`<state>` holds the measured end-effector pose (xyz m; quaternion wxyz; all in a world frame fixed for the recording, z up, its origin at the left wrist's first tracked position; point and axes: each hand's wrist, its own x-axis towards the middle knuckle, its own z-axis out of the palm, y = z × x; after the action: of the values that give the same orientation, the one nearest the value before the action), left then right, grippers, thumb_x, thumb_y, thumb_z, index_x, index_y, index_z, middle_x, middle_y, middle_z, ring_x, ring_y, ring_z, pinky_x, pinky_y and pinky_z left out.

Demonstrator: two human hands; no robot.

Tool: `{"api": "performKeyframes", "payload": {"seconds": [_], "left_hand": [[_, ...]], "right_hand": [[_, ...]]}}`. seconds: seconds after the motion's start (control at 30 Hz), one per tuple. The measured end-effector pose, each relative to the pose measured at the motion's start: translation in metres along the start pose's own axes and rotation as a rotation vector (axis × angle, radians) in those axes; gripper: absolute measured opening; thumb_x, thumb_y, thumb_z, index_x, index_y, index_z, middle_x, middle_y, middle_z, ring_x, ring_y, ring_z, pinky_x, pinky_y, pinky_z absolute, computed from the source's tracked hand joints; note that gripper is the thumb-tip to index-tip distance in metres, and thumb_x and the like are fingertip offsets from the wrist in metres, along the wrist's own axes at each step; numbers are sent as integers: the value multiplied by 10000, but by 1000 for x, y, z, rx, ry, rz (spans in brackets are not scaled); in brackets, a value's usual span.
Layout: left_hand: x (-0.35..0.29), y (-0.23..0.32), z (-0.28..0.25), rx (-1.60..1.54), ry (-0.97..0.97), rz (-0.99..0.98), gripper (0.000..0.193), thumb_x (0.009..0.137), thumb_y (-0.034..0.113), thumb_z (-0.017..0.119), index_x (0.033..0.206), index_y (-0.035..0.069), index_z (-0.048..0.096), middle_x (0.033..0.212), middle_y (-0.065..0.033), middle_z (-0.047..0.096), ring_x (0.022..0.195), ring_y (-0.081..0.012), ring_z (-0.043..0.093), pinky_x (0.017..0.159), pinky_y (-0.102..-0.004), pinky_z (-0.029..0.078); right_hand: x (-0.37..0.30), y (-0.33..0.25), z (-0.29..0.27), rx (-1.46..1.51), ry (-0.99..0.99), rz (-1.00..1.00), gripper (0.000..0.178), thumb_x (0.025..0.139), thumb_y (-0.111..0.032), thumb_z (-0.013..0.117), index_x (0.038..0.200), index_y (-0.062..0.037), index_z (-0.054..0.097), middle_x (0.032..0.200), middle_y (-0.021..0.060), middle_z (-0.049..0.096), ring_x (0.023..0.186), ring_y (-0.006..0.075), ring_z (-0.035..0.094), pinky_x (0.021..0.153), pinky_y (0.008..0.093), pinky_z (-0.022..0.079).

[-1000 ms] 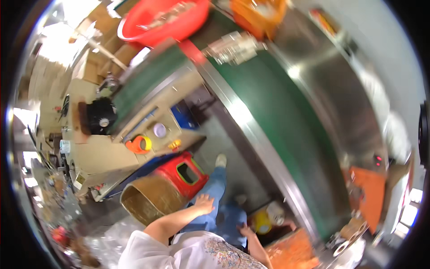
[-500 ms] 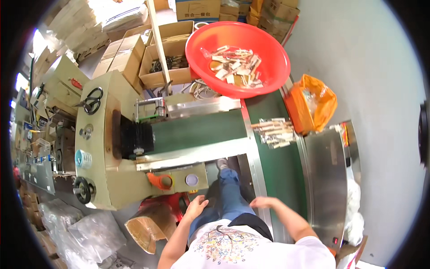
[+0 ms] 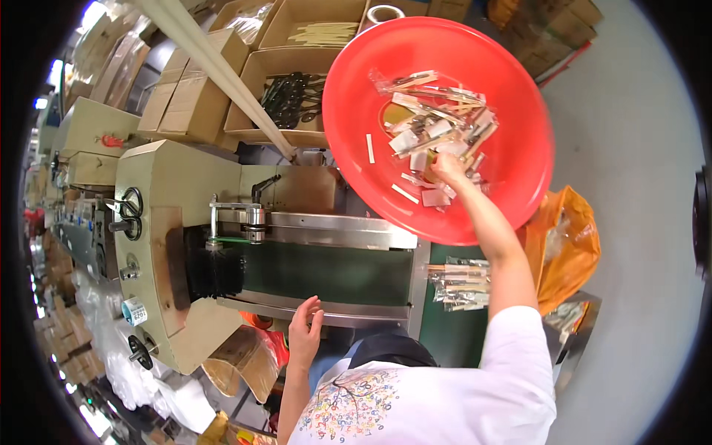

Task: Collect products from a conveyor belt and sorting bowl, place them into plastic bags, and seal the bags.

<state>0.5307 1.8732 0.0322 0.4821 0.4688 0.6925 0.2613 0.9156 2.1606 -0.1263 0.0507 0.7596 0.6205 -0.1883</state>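
Note:
My right hand (image 3: pixel 447 169) reaches into a large red plastic basin (image 3: pixel 348 174) at the far right. Its fingers are curled down into a heap of clear-wrapped cutlery packets (image 3: pixel 437 133), which show pale sticks and white paper pieces; what they pinch is hidden. My left hand (image 3: pixel 305 331) hovers at the near edge of the conveyor, fingers apart and holding nothing. Between my right forearm and the conveyor frame, a stack of similar wrapped packets (image 3: pixel 458 284) lies on a green belt.
The green conveyor belt (image 3: pixel 334 274) runs left into a beige machine (image 3: pixel 159 215) with a black brush curtain (image 3: pixel 211 271). Behind it stands a carton of dark spoons (image 3: pixel 289 100), crossed by a pale pole (image 3: pixel 222 70). An orange bag (image 3: pixel 578 241) sits right of the basin.
My right hand has gone from beside my lap forward into the red basin. My left hand has risen toward the conveyor edge. The view has shifted closer to the basin.

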Motion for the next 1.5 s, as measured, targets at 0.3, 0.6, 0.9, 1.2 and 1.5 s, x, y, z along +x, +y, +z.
{"api": "performKeyframes", "payload": {"seconds": [0.3,0.6,0.9,1.2,1.5], "left_hand": [[6,15,18,6,154,-178,275,884,86,540,1153,28,529,1031,-76,617,917,-145,588,805,-251,460],[15,28,26,216,71,-180,284,855,88,564,1132,30,538,1035,-114,612,943,-219,591,836,-311,454],[18,34,38,342,24,-78,289,856,84,563,1139,32,537,1049,-109,610,948,-205,591,824,-301,459],[35,45,41,352,11,-63,276,850,70,561,1121,22,541,1031,-120,609,950,-240,587,831,-320,451],[52,51,54,381,-77,-82,280,858,66,554,1135,30,538,1060,-109,608,978,-212,591,848,-299,447]], "right_hand": [[46,-11,37,276,199,-230,162,726,-182,598,818,-50,578,951,159,558,871,364,567,719,468,453],[29,-14,-34,-81,136,-273,156,760,-201,566,865,-104,627,765,145,621,717,330,598,646,432,475],[88,-71,23,-3,204,-388,263,790,-230,574,981,-49,573,932,163,598,798,325,614,681,421,484],[101,-60,8,521,253,-271,114,774,-187,584,822,-84,600,900,166,570,805,345,586,664,440,472],[-21,32,45,-291,-245,-912,281,827,-152,487,1089,-78,555,877,74,637,902,213,608,731,366,494]]}}
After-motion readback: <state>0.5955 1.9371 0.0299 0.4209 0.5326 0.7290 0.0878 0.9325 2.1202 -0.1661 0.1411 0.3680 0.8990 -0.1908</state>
